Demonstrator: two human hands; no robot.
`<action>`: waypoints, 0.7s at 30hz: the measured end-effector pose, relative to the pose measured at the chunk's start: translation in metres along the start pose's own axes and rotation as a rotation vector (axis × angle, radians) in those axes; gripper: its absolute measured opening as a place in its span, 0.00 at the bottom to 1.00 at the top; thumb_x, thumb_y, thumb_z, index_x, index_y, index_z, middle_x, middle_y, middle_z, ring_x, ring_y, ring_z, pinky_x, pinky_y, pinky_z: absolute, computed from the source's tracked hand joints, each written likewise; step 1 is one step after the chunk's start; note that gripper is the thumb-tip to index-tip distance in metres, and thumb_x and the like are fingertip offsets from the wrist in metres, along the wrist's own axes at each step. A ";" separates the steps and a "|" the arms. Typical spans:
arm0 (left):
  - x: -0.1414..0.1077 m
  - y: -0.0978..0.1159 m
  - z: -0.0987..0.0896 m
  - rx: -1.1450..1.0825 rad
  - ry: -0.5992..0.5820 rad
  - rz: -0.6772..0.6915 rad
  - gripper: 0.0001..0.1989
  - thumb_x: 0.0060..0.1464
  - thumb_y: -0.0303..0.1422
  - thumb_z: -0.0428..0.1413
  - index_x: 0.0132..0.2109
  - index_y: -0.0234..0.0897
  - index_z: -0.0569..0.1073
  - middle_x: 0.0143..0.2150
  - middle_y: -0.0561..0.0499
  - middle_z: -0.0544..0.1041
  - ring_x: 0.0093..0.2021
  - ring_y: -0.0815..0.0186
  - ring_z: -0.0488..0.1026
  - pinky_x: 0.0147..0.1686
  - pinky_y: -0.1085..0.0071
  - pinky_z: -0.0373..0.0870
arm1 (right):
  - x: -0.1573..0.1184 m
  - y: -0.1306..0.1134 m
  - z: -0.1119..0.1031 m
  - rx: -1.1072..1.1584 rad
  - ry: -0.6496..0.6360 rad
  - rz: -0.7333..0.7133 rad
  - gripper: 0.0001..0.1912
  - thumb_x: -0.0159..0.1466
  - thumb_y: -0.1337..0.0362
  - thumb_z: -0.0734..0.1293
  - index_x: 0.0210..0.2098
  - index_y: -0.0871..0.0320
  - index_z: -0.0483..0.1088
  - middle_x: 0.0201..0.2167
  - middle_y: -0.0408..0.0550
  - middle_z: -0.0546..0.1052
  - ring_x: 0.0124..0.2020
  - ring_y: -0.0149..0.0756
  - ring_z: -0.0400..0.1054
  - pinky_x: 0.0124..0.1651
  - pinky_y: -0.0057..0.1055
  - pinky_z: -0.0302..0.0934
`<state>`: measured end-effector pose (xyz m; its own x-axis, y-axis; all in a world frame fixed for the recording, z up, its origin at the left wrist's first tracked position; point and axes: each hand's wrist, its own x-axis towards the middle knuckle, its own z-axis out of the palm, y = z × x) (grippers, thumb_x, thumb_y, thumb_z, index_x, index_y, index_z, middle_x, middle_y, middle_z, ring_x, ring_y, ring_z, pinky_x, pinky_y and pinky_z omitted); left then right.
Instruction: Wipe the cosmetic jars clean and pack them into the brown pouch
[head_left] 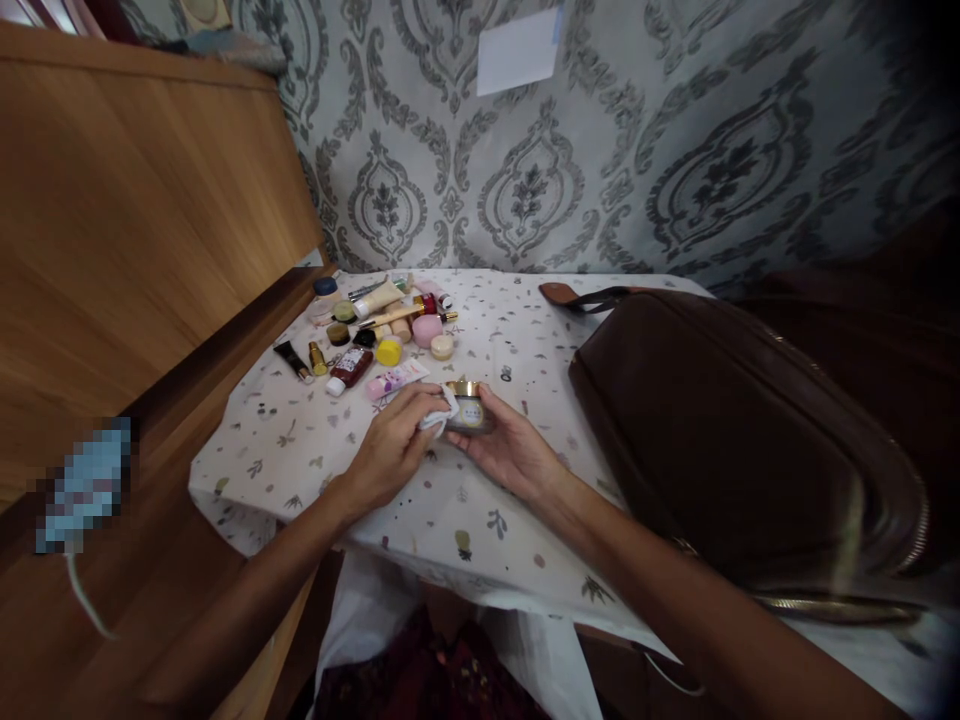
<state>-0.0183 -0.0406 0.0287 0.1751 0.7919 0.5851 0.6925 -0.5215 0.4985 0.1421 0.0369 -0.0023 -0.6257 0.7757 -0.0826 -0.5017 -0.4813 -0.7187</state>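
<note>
My right hand (514, 447) is wrapped round a small glass jar (471, 412) with a gold lid, held upright above the patterned tablecloth. A folded white cloth (441, 412) is pinched in my left hand (394, 440) and rests against the jar's left side. Just beyond my left hand lies a pink and white tube (397, 379). Farther back, several cosmetics are grouped, among them a dark red bottle (350, 370), a yellow-lidded pot (388, 351), a pink jar (427, 330) and a small cream-coloured jar (442, 346).
A large dark brown bag (720, 430) covers the table's right side, its strap (585, 296) reaching toward the wall. On the left stands a wooden cabinet (150, 190). A patterned wall (525, 190) rises behind the table. The cloth-covered table edge (420, 560) runs in front of me.
</note>
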 end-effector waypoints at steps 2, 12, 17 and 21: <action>0.000 -0.003 -0.001 0.000 -0.005 0.004 0.09 0.65 0.28 0.48 0.48 0.37 0.72 0.54 0.43 0.75 0.57 0.59 0.71 0.56 0.62 0.68 | 0.001 0.001 -0.001 0.005 -0.009 -0.007 0.13 0.64 0.51 0.68 0.41 0.52 0.74 0.43 0.44 0.79 0.42 0.39 0.73 0.41 0.36 0.71; 0.005 -0.014 -0.007 -0.005 0.001 -0.046 0.15 0.64 0.29 0.49 0.57 0.33 0.69 0.52 0.43 0.75 0.52 0.61 0.72 0.53 0.66 0.67 | -0.001 0.002 -0.006 -0.089 -0.080 0.010 0.18 0.62 0.48 0.71 0.46 0.52 0.72 0.48 0.50 0.79 0.50 0.46 0.73 0.52 0.51 0.71; 0.005 -0.010 -0.004 -0.020 0.037 -0.082 0.10 0.65 0.32 0.51 0.50 0.34 0.71 0.45 0.46 0.75 0.46 0.62 0.72 0.48 0.67 0.68 | -0.002 0.003 -0.002 -0.095 -0.065 -0.004 0.21 0.60 0.44 0.72 0.44 0.53 0.72 0.47 0.50 0.79 0.50 0.47 0.74 0.50 0.50 0.72; 0.004 0.001 0.000 0.029 0.036 -0.026 0.09 0.65 0.29 0.49 0.50 0.36 0.71 0.45 0.46 0.74 0.47 0.62 0.71 0.48 0.67 0.68 | -0.002 0.003 0.000 -0.022 -0.032 0.020 0.21 0.57 0.47 0.75 0.42 0.53 0.74 0.47 0.48 0.79 0.49 0.44 0.73 0.50 0.46 0.72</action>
<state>-0.0169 -0.0376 0.0314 0.1314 0.7929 0.5950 0.7166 -0.4907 0.4957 0.1415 0.0336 -0.0043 -0.6547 0.7522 -0.0753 -0.4758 -0.4874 -0.7321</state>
